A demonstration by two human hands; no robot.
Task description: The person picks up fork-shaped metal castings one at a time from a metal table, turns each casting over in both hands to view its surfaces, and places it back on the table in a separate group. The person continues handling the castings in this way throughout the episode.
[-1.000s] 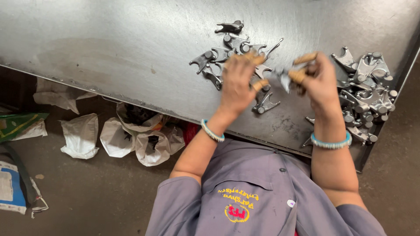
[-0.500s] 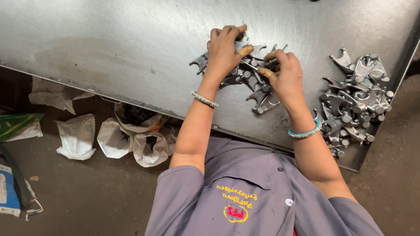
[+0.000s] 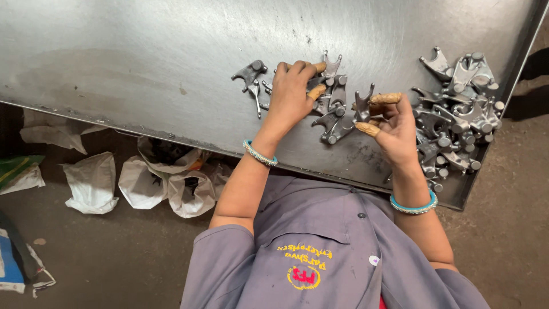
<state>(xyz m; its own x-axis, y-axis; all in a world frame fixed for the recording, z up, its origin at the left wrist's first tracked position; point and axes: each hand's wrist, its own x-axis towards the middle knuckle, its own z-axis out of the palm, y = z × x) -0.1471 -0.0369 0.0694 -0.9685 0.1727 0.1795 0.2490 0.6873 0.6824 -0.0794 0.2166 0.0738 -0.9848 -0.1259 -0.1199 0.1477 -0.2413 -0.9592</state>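
I think I am partway: my left hand presses flat on the small group of metal forks, my right hand pinches one fork in its fingers, and a big pile waits on the bench just past those fingers.

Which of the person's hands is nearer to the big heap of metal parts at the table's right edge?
The right. The right hand lies just beside the heap of metal parts, pinching one forked part. The left hand rests farther off on the small cluster.
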